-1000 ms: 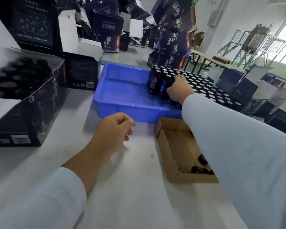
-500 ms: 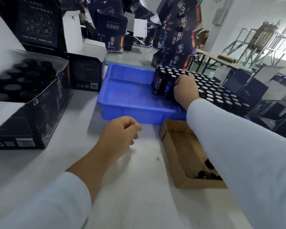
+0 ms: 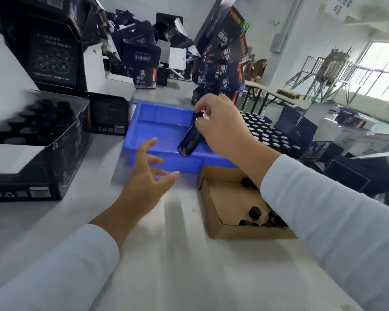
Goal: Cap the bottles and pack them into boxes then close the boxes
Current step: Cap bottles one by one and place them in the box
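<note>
— Over the blue tray (image 3: 142, 122), near the far middle of the tabletop (image 3: 177, 265), what's that right hand (image 3: 220, 129) got?

— One dark bottle (image 3: 190, 140). The grip pinches it at the neck, fingers curled round the top, and the bottle hangs tilted, its base swung toward the person and its top away. It's clear of the tray floor, above the tray's near right part.

— And the left hand (image 3: 148, 176)?

— Holding nothing. Its grip is spread, fingers splayed apart, hovering just at the tray's near wall, palm turned toward the bottle.

— Where are the other bottles?

— A dense block of them (image 3: 267, 131) stands upright beyond the right wrist, toward the right edge, pale round tops showing. I can't tell from here whether they stand in the tray or past it.

— Caps?

— A few black caps (image 3: 255, 213) lie loose in the shallow cardboard box (image 3: 229, 230), which touches the tray's near right corner; the right sleeve hides part of it.

— Any packing done?

— At the left edge an open dark box (image 3: 38, 176) sits with rows of black-capped bottles in it, flap up. More dark boxes (image 3: 142, 70) are heaped along the far edge.
</note>
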